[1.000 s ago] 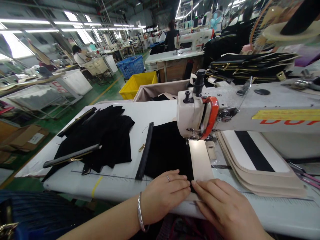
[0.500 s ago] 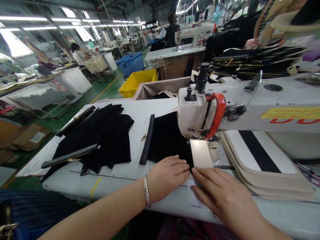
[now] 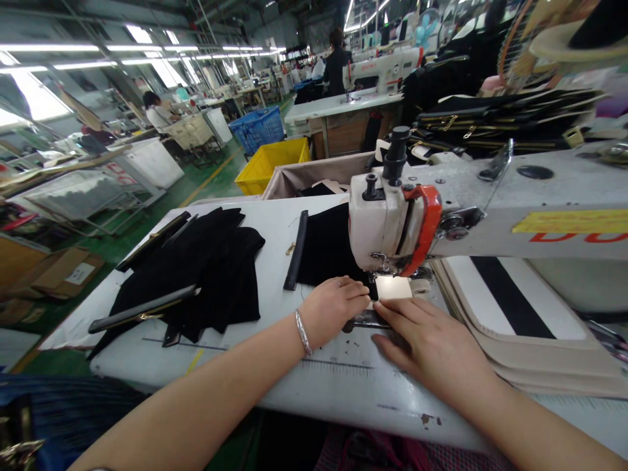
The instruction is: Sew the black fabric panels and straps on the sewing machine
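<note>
My left hand (image 3: 332, 306), with a ring and a silver bracelet, lies flat with fingers outstretched on the near edge of a black fabric piece (image 3: 324, 245). A dark zipper strip (image 3: 296, 252) with a gold pull (image 3: 291, 248) runs along that fabric's left side. My right hand (image 3: 429, 330) rests flat, its fingertips on a small cream piece (image 3: 394, 288) beside the black fabric. Both pieces meet below the needle area of a white sewing machine (image 3: 375, 216) with an orange guard. The exact seam is hidden by the machine head and my fingers.
Several black fabric pieces with zippers (image 3: 206, 275) lie in a heap on the table's left. Right of the needle area is a stack of beige-edged panels (image 3: 530, 301). Behind stand a yellow crate (image 3: 269, 163) and a blue basket (image 3: 258, 129); people sit and stand farther off.
Both hands have slid away from me, towards the needle area. The black fabric and cream piece have moved the same way, and less of the cream piece shows.
</note>
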Tool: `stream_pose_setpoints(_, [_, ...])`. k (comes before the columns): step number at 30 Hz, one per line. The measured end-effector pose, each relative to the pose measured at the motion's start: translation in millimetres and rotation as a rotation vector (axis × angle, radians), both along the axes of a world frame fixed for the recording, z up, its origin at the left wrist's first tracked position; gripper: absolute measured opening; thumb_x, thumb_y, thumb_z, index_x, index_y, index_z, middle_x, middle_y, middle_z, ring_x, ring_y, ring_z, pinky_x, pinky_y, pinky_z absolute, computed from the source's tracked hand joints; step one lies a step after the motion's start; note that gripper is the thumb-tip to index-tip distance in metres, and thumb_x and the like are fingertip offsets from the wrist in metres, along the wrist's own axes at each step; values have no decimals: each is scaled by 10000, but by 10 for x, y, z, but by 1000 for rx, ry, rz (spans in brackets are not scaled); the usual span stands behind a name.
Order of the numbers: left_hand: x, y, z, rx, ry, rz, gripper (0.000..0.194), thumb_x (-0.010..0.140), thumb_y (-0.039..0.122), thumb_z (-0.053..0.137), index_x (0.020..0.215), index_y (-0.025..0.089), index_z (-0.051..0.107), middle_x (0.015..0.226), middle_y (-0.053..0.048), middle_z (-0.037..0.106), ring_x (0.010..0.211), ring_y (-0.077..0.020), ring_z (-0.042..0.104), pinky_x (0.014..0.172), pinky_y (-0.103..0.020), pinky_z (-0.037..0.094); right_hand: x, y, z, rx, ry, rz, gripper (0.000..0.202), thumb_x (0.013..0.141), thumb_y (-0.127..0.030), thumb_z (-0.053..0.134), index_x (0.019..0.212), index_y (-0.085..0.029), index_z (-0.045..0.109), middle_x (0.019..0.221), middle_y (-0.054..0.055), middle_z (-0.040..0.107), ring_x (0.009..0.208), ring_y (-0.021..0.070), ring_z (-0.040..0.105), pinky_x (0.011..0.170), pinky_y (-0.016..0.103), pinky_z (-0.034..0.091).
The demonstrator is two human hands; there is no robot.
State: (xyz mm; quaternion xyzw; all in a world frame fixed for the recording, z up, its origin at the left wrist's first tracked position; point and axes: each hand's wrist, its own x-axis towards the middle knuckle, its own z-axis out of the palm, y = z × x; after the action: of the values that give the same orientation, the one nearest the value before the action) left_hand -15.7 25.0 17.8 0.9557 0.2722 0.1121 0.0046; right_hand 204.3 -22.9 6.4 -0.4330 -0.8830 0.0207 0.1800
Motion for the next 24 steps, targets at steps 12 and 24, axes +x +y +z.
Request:
stream_pose_setpoints(12, [46, 314, -43, -33, -79, 56, 184, 899, 140, 544, 1060, 127, 632, 1127, -81, 656, 1076, -188, 584, 998, -322, 437, -79, 166, -47, 19, -41, -91, 476, 890, -447, 489, 1274, -174, 556, 1258, 75, 575, 992, 270, 554, 887, 442, 471])
stream_pose_setpoints(24, [72, 302, -46, -46, -110, 128, 203, 877, 99, 545, 1046, 164, 638, 1112, -62, 664, 1068, -187, 591, 981, -346, 461, -112, 155, -25, -35, 46, -88, 474, 873, -379, 514, 1277, -132, 537, 1237, 128, 568, 1028, 272, 547, 915, 454, 448])
